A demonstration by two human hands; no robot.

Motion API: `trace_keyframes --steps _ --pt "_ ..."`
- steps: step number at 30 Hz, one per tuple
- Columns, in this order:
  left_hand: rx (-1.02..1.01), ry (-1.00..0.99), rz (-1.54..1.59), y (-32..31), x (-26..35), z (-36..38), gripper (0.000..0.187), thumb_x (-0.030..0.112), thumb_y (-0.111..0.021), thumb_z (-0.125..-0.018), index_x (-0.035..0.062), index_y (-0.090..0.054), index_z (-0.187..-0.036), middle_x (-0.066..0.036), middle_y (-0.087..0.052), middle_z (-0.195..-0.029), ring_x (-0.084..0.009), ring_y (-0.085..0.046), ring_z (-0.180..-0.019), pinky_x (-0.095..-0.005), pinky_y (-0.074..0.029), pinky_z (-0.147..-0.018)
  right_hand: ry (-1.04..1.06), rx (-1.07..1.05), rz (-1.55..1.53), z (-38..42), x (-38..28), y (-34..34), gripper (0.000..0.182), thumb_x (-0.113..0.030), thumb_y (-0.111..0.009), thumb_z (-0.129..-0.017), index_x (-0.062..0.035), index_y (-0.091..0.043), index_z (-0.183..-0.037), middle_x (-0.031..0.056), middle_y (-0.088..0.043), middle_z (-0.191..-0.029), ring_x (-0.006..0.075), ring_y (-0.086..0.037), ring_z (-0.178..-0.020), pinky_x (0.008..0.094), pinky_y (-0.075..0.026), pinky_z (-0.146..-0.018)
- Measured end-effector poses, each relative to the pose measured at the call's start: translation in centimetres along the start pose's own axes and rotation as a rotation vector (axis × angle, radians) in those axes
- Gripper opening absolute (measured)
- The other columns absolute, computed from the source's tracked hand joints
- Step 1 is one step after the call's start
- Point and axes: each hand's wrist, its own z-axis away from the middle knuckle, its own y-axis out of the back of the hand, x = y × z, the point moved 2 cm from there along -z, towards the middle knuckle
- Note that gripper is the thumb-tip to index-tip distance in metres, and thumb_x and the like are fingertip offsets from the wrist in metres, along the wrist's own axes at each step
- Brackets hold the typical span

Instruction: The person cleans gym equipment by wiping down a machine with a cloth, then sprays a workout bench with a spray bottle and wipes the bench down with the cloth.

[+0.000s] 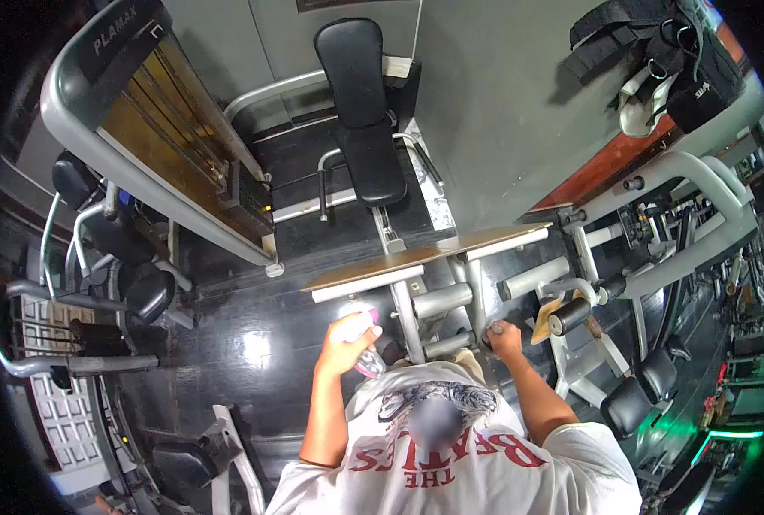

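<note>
My left hand (350, 342) is closed around a clear bottle (371, 362) with pink parts, beside a grey metal post. Its upper part shows between my fingers and its lower end sticks out below them. My right hand (504, 337) is a closed fist near the metal frame (477, 296) of the machine in front of me; whatever it grips is too small to make out. Between and above both hands lies a thin brown board (425, 257) over white-grey bars. Grey roller pads (442, 299) sit under the board.
A weight-stack machine (184, 146) stands at the upper left, with a black padded seat (377, 172) behind the board. Black straps (631, 43) hang at the upper right. More machines with a black pad (626, 406) are on the right, and another black pad (184, 463) is at lower left.
</note>
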Motion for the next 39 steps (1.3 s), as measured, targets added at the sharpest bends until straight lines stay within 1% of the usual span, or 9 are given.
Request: trace_keyframes --steps 4,9,14,16,22,27,32,36,39 --pt "-0.031 -0.047 -0.079 1.0 1.5 -1.5 0.015 0.012 -0.075 -0.089 0.0020 -0.065 -0.094 -0.001 -0.063 -0.074 -0.0098 -0.062 -0.062 -0.0259 -0.051 -0.057 0.252 0.239 -0.112 -3.9 -3.3 -1.1 0.021 -0.017 -0.070 -0.081 -0.0030 -0.070 -0.097 0.0233 -0.070 -0.087 0.0401 -0.070 -0.086 0.0428 -0.054 -0.075" --pt "-0.107 -0.087 -0.086 -1.5 2.5 -2.6 0.018 0.016 -0.076 -0.089 0.0031 -0.063 -0.089 -0.001 -0.062 -0.073 -0.0088 -0.062 -0.061 -0.0258 -0.049 -0.056 0.294 0.263 -0.184 -8.1 -10.8 0.8 0.029 -0.021 -0.073 -0.080 -0.0017 -0.070 -0.102 0.0230 -0.070 -0.098 0.0422 -0.067 -0.094 0.0452 -0.052 -0.083" --pt "-0.016 -0.073 -0.018 -0.2 1.5 -0.5 0.014 0.011 -0.074 -0.089 0.0017 -0.064 -0.092 -0.002 -0.063 -0.077 -0.0104 -0.063 -0.064 -0.0263 -0.051 -0.058 0.245 0.281 0.049 -3.9 -6.8 -1.3 0.027 -0.020 -0.074 -0.079 -0.0037 -0.072 -0.100 0.0243 -0.071 -0.096 0.0411 -0.069 -0.095 0.0447 -0.054 -0.085" --pt "0.067 -0.074 0.020 1.3 0.4 0.6 0.012 0.006 -0.072 -0.088 0.0004 -0.065 -0.095 -0.002 -0.064 -0.078 -0.0117 -0.064 -0.064 -0.0266 -0.052 -0.059 0.037 0.111 0.038 -0.3 -2.7 -1.4 0.024 -0.019 -0.074 -0.078 -0.0027 -0.072 -0.096 0.0251 -0.071 -0.093 0.0404 -0.069 -0.093 0.0443 -0.055 -0.083" --pt "0.048 -0.020 0.018 1.0 0.7 0.2 0.013 0.008 -0.073 -0.088 -0.0004 -0.065 -0.094 -0.005 -0.065 -0.078 -0.0121 -0.064 -0.063 -0.0271 -0.052 -0.059 0.297 0.299 -0.170 -6.5 -5.5 1.2 0.025 -0.020 -0.074 -0.080 -0.0029 -0.070 -0.097 0.0239 -0.070 -0.087 0.0392 -0.070 -0.085 0.0421 -0.054 -0.076" --pt "-0.037 -0.047 -0.064 -0.5 2.3 0.0 0.012 0.008 -0.073 -0.088 -0.0004 -0.064 -0.090 -0.003 -0.063 -0.075 -0.0104 -0.063 -0.063 -0.0262 -0.052 -0.058 0.202 0.265 -0.109 -7.7 -11.0 0.5 0.028 -0.021 -0.072 -0.081 -0.0021 -0.071 -0.101 0.0232 -0.071 -0.095 0.0425 -0.068 -0.094 0.0464 -0.053 -0.083" --pt "-0.001 -0.054 -0.009 1.5 0.6 2.1 0.013 0.008 -0.074 -0.088 0.0003 -0.064 -0.089 -0.003 -0.063 -0.075 -0.0106 -0.063 -0.062 -0.0261 -0.051 -0.057 0.309 0.110 0.007 -0.1 -1.6 -3.5 0.022 -0.016 -0.074 -0.072 -0.0044 -0.071 -0.091 0.0230 -0.069 -0.088 0.0418 -0.067 -0.090 0.0462 -0.054 -0.080" --pt "0.082 0.006 0.004 2.6 -0.3 2.9 0.013 0.009 -0.074 -0.087 0.0009 -0.064 -0.089 -0.002 -0.063 -0.075 -0.0104 -0.063 -0.062 -0.0257 -0.050 -0.057 0.357 0.122 -0.030 -0.2 -1.9 -2.2 0.017 -0.014 -0.074 -0.073 -0.0037 -0.068 -0.085 0.0234 -0.068 -0.089 0.0425 -0.067 -0.088 0.0458 -0.055 -0.077" --pt "0.010 0.013 -0.054 1.8 0.9 1.6 0.013 0.010 -0.074 -0.088 0.0014 -0.064 -0.089 -0.001 -0.063 -0.075 -0.0098 -0.063 -0.062 -0.0252 -0.050 -0.057 0.410 0.416 -0.125 -4.7 -6.4 0.1 0.024 -0.016 -0.075 -0.079 -0.0025 -0.070 -0.098 0.0240 -0.069 -0.097 0.0429 -0.067 -0.090 0.0468 -0.053 -0.080"
